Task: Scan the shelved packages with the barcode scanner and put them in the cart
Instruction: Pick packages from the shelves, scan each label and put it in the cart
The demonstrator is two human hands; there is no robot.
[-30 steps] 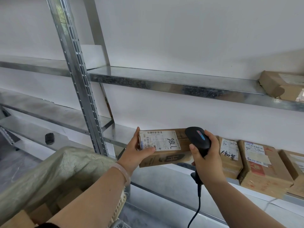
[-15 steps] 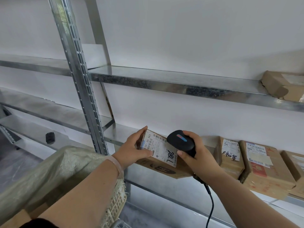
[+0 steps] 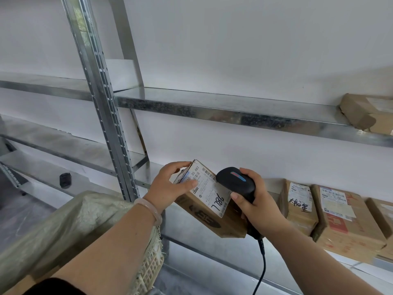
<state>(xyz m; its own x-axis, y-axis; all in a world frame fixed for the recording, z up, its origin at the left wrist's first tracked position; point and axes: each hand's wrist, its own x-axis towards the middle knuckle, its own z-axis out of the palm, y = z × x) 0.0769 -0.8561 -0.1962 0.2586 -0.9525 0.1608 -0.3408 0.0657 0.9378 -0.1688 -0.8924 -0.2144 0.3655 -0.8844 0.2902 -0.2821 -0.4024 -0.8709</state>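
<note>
Package: we see the cardboard box [image 3: 212, 218] tilted, label up, held off the lower shelf [image 3: 148, 175], to the right of the cart [image 3: 148, 271].
Left hand [image 3: 170, 188]: grips the box's upper end, thumb on the label, fingers over the far edge.
Right hand [image 3: 257, 205]: wraps the scanner [image 3: 236, 182], whose head sits just beside the barcode.
Handling: we judge the box light and stiff, since one hand carries it. It is best held by its short end, clear of the barcode.
</note>
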